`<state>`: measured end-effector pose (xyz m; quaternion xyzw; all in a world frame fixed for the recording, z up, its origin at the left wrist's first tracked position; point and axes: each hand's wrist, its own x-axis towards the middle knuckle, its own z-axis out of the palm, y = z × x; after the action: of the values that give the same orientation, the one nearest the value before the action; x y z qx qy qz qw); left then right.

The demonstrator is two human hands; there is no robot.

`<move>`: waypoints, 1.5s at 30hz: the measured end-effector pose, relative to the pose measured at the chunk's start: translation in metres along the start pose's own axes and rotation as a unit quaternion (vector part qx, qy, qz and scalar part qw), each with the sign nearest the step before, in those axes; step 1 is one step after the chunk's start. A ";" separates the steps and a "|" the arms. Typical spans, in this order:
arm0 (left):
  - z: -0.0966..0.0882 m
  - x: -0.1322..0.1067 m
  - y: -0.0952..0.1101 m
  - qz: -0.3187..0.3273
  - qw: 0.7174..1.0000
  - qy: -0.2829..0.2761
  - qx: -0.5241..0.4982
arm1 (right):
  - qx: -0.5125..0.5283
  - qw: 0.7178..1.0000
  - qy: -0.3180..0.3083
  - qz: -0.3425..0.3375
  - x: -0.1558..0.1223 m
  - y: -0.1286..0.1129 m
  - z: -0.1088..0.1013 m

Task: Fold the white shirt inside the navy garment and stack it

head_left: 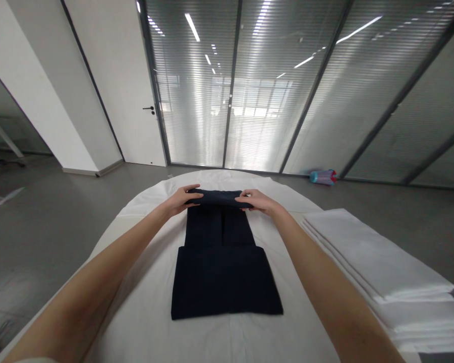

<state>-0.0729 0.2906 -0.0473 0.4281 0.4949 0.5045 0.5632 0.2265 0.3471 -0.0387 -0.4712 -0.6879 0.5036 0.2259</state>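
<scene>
A dark navy cloth (227, 280) lies partly folded on the white-covered table (144, 307). Its near part is a wide flat panel, and a narrower strip with a slit down the middle runs away from me. At the far end the cloth is doubled over and raised a little. My left hand (183, 199) grips the left corner of that raised fold, thumb above and fingers below. On the right corner, my right hand (258, 200) pinches the fold in the same way. The fingertips under the cloth are partly hidden.
A stack of folded white cloths (378, 257) sits at the table's right edge. Beyond the table, a blue and red patterned bundle (323, 177) lies on the floor by the glass partition (257, 126). A white door (124, 101) stands at the back left beside a pillar (60, 85).
</scene>
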 end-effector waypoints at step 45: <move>0.002 -0.022 -0.044 0.140 0.965 0.031 0.221 | -0.294 0.956 0.002 -0.004 -0.019 0.002 0.012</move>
<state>-0.0645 0.2636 -0.0871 0.5913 0.5466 0.4691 0.3627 0.2270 0.3246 -0.0414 -0.5147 -0.8073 0.2772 0.0810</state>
